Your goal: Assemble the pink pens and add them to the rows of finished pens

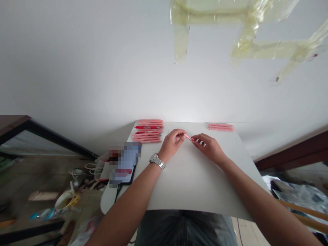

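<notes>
A pink pen (188, 137) is held above the white table (189, 184), slanting down to the right between both hands. My left hand (173, 141), with a metal watch on the wrist, pinches its left end. My right hand (208, 147) has its fingertips closed on the right end. The fingers cover both ends of the pen. Left of my left hand lies a stack of several pink pens (147, 139), with a few red pens (147, 127) among them. A smaller group of pink pens (221, 127) rests at the back right of the table.
A phone (125, 164), its screen blurred out, lies on the table's left side with a black cable attached. White cables (91, 167), a bottle (46, 214) and other clutter are beyond the left edge. The wall (115, 68) stands directly behind the table, with yellowed tape higher up.
</notes>
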The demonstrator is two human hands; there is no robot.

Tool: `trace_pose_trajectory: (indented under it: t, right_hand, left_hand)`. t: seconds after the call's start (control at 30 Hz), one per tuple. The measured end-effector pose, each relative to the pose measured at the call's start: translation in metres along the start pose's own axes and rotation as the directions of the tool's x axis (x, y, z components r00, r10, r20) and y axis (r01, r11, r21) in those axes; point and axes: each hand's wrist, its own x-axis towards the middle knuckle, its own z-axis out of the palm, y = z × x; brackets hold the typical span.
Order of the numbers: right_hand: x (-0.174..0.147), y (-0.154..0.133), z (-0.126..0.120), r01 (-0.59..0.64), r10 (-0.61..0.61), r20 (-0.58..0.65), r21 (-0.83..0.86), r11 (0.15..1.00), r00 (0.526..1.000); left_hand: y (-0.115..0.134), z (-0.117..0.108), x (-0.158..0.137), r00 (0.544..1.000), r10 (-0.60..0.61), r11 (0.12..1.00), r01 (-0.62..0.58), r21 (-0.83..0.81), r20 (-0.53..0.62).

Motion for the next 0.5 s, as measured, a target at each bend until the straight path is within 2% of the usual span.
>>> trace_pose_trajectory:
  t: [0.2,0.37,0.5]
  right_hand:
    - [-0.001,0.0057,-0.0017,0.026,-0.026,0.009,-0.052,0.998,1.0]
    - [-0.0003,0.0057,-0.0046,0.063,-0.065,-0.01,-0.162,0.985,0.998]
    - [0.0,0.0046,-0.007,0.083,-0.088,-0.022,-0.178,0.98,0.996]
  left_hand:
    - [-0.0021,-0.0007,-0.0002,1.0,0.012,1.0,-0.012,0.014,-0.006]
    - [-0.0024,-0.0013,0.0004,0.999,0.054,0.994,-0.054,0.096,0.006]
    - [-0.0016,-0.0025,0.0005,0.996,0.091,0.981,-0.092,0.173,0.018]
